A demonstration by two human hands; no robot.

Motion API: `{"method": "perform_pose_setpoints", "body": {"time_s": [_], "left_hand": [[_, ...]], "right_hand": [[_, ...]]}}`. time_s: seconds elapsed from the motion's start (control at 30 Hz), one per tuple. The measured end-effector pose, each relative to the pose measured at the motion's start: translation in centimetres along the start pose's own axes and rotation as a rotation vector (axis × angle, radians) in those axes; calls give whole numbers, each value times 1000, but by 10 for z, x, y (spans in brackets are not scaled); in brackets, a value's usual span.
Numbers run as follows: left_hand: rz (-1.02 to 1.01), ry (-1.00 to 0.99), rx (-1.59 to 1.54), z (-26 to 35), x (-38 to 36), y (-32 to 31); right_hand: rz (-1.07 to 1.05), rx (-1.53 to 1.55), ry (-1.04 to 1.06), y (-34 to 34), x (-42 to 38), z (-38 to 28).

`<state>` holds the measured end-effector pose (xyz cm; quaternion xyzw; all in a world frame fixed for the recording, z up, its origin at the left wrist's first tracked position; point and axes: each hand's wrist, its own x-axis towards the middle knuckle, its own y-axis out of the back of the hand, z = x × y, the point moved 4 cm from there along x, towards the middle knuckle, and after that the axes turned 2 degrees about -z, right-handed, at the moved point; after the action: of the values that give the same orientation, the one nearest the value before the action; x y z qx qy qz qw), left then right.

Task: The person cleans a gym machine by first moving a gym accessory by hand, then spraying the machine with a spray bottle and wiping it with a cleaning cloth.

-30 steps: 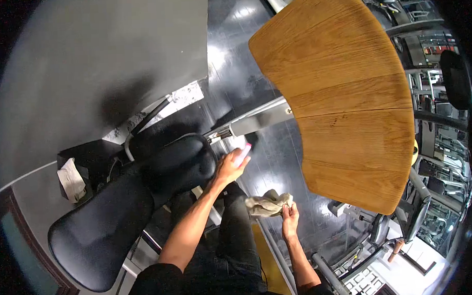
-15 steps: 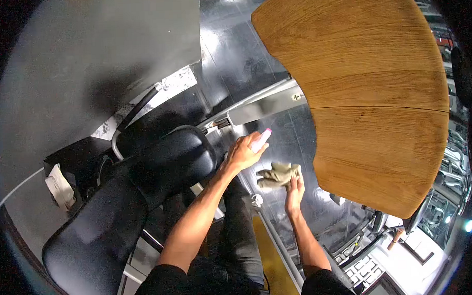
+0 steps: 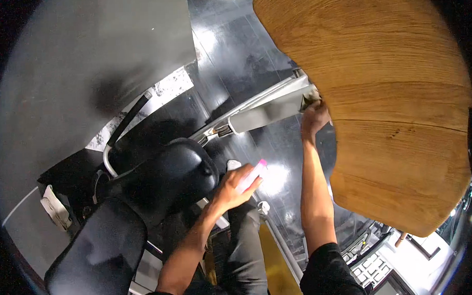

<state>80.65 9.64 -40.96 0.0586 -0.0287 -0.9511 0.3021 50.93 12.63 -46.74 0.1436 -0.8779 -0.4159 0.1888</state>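
Observation:
My left hand [image 3: 232,190] is closed around a small translucent bottle [image 3: 252,177] with a pink cap, held low over the dark floor. Further out, my right hand [image 3: 315,120] reaches to the edge of the wooden tabletop [image 3: 385,100]. Its fingers are wrapped on an olive-beige cloth [image 3: 310,96], mostly hidden by the hand. The cloth lies against the end of a grey metal beam [image 3: 268,113] that runs under the tabletop.
A black padded seat [image 3: 179,167] with a tubular frame stands to the left. Behind it is a large grey panel [image 3: 97,53]. A white bag-like item [image 3: 55,208] sits at far left. White equipment [image 3: 406,261] is at lower right, below the tabletop corner.
My right hand has moved up and away with the cloth, from above the floor to the beam's end. My left hand has lowered slightly with the bottle.

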Motion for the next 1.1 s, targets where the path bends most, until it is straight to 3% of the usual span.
{"method": "perform_pose_setpoints", "body": {"time_s": [0.03, 0.07, 0.17, 0.2, 0.27, 0.3, 0.4, 0.5, 0.53, 0.57, 0.6, 0.63, 0.67, 0.73, 0.83, 0.87, 0.93, 1.07, 1.1], "left_hand": [[-3, 1, 6, -3, -7, 4], [-14, 9, 30, -6, -15, 6], [-42, 66, 85, -10, -23, 11], [-59, 110, 119, -11, -25, 12], [-52, 121, 102, -8, -25, 14], [-65, 113, 107, -5, -23, 14], [-78, 129, 97, -2, -18, 12], [-76, 129, 75, 1, -16, 13], [-67, 114, 63, 1, -16, 14], [-67, 118, 66, 0, -16, 16], [-58, 109, 59, 0, -17, 19], [-52, 103, 49, 0, -18, 21], [-55, 107, 48, -1, -20, 23], [-32, 141, 56, -3, -21, 28], [-9, 146, 28, 7, -15, 33], [-11, 157, 6, 7, -14, 35], [-28, 144, 8, 6, -12, 36], [-31, 153, -10, 3, -12, 39], [-33, 156, -8, 0, -12, 39]], "right_hand": [[-63, -50, -81, -7, 1, -12], [63, -265, 371, -5, -8, -43], [-10, -506, 509, -52, -36, -10], [-83, -311, 588, -48, -56, -18], [-426, -348, 504, -68, -83, -17], [-443, -394, 519, -73, -97, -17], [-893, -631, 618, -92, -120, -11], [-1030, -558, 438, -83, -100, -7], [-832, -468, 456, -69, -85, -20], [-761, -73, -130, -57, -62, -13], [-635, -133, -232, -37, -44, -25], [-351, -154, 329, -32, -29, -17], [-176, -349, 398, -24, -11, -16], [-196, -283, 278, -12, 2, -29], [-18, -540, 390, -26, -15, -24], [-38, -531, 471, -37, -23, -25], [-208, -535, 427, -63, -42, -16], [-208, -475, 504, -85, -62, -15], [-299, -503, 542, -90, -72, -22]]}}
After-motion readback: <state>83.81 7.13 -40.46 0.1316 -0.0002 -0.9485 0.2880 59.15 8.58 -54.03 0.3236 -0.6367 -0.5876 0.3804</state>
